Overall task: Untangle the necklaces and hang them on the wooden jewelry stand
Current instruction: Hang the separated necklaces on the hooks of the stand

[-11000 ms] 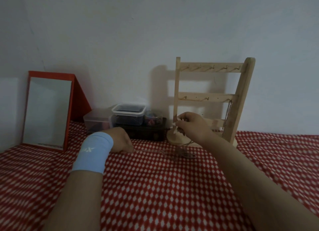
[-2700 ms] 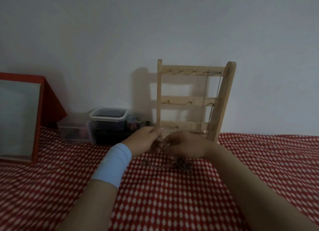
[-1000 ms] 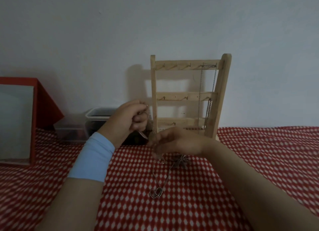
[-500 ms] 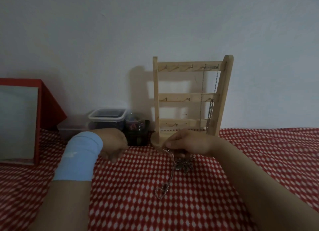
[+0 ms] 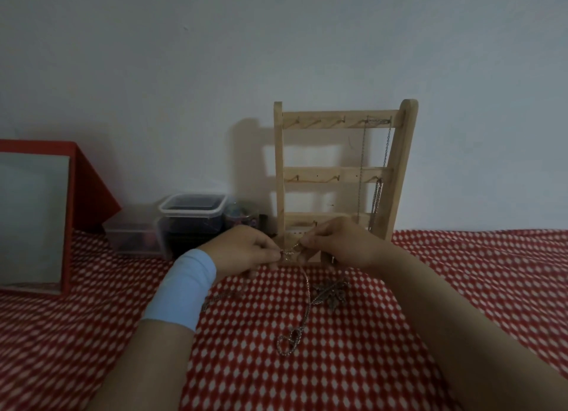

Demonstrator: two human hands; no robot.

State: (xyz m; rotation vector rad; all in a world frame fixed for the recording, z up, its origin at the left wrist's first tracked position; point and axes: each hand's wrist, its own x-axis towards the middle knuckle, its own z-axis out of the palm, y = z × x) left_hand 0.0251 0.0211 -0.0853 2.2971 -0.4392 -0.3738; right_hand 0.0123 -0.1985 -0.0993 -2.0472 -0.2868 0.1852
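Observation:
The wooden jewelry stand [image 5: 340, 174] stands upright against the wall. A thin chain [image 5: 362, 164] hangs from its top rail at the right, and a shorter chain [image 5: 375, 201] hangs from the middle rail. In front of the stand's base, my left hand [image 5: 242, 252] and my right hand [image 5: 341, 244] pinch the upper end of a silver necklace [image 5: 302, 309]. This necklace trails down onto the cloth and ends in a small knot. A tangled dark clump of necklaces [image 5: 333, 293] lies just below my right hand.
A red-and-white patterned cloth [image 5: 461, 287] covers the table. A red-framed mirror [image 5: 33, 217] leans at the left. Clear plastic boxes [image 5: 190, 220] with small items sit between the mirror and the stand. A blue wristband [image 5: 181, 290] is on my left wrist.
My left hand has come back from the left and joined my right hand at the necklace's upper end. The necklace still trails onto the cloth.

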